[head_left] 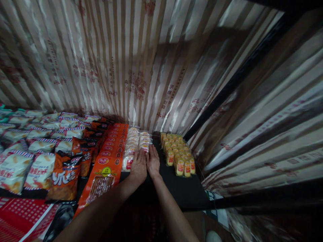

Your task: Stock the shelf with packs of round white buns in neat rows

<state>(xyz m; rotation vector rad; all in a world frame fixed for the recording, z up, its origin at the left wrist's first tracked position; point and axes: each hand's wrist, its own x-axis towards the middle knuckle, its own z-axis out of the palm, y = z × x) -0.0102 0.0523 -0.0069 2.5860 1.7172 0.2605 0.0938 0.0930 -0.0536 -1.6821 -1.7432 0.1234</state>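
Observation:
Two rows of small white clear-wrapped snack packs with red labels lie on a black shelf (171, 191). My left hand (138, 167) reaches to the front of these rows, between the left row (128, 161) and the shorter right row (144, 138). Close beside it, my right hand (153, 162) is at the front right of the shorter row. Fingers on both hands are stretched forward, and they seem to touch the nearest packs of that row. The hands hide the row's front end, so the exact contact cannot be made out.
Left of the hands lie overlapping flat orange packs (111, 164), orange-and-black snack bags (65, 178) and white snack bags (40, 169). Yellow wrapped snacks (176, 148) stand to the right. A striped plastic sheet (113, 60) hangs behind, with a dark slanted post (227, 94) at right.

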